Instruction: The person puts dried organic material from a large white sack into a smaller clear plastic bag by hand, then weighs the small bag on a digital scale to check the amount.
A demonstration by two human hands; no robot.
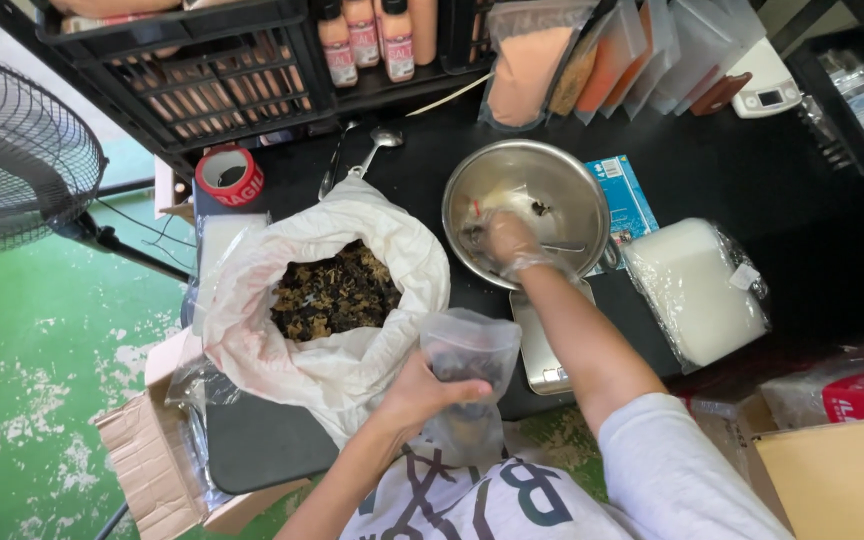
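Observation:
My left hand grips a small clear plastic bag, open at the top, with dark dried pieces in its lower part. My right hand, in a thin clear glove, reaches into a steel bowl that stands on a small scale. The fingers are bunched over dark bits in the bowl; whether they hold any is unclear. A big white sack, rolled open, lies left of the bowl and is full of dark dried pieces.
A stack of clear bags lies right of the bowl, a blue packet behind it. Bottles, filled pouches, a white scale, two metal spoons and a red tape roll stand at the back. A fan and cardboard boxes are left.

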